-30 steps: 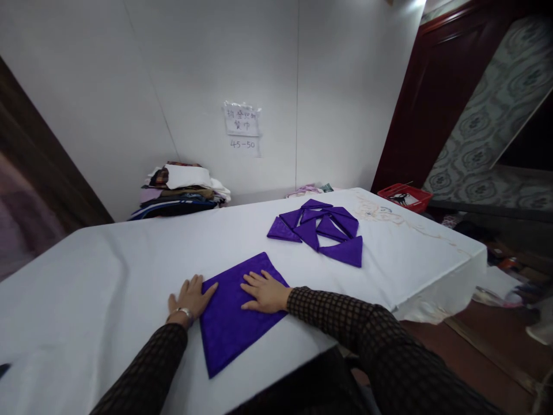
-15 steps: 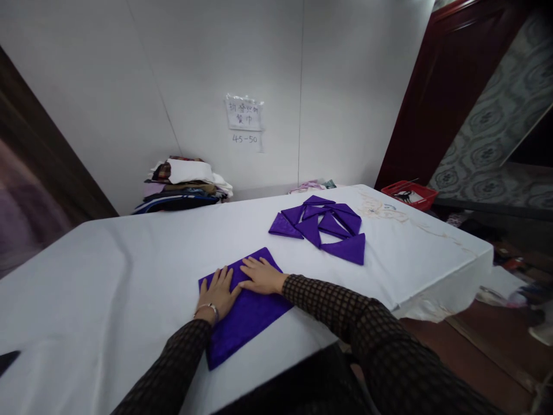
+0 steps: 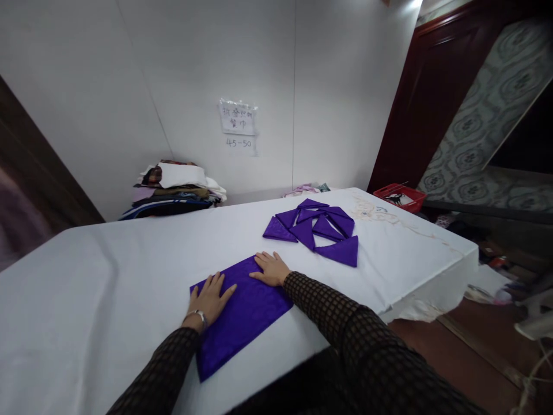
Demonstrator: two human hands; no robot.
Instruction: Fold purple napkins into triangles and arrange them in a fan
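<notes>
A folded purple cloth napkin (image 3: 244,311) lies flat on the white-covered table (image 3: 142,276) in front of me. My left hand (image 3: 211,300) rests palm down near its left edge, fingers spread and a bracelet at the wrist. On its far right corner lies my right hand (image 3: 271,269), also flat with the fingers apart. Both hands touch the cloth without gripping it. Beyond my right hand, several purple napkins (image 3: 339,252) folded into triangles lie in a loose, overlapping cluster.
A pile of folded clothes (image 3: 173,190) stands by the wall at the back left. Handwritten paper signs (image 3: 237,118) hang on the white wall. Behind the table's far right corner sits a red basket (image 3: 412,199). The table edge (image 3: 425,288) drops off to the right.
My hands have moved apart on the purple napkin: the right one has slid right towards the far corner, the left one slightly left. The view has shifted a little.
</notes>
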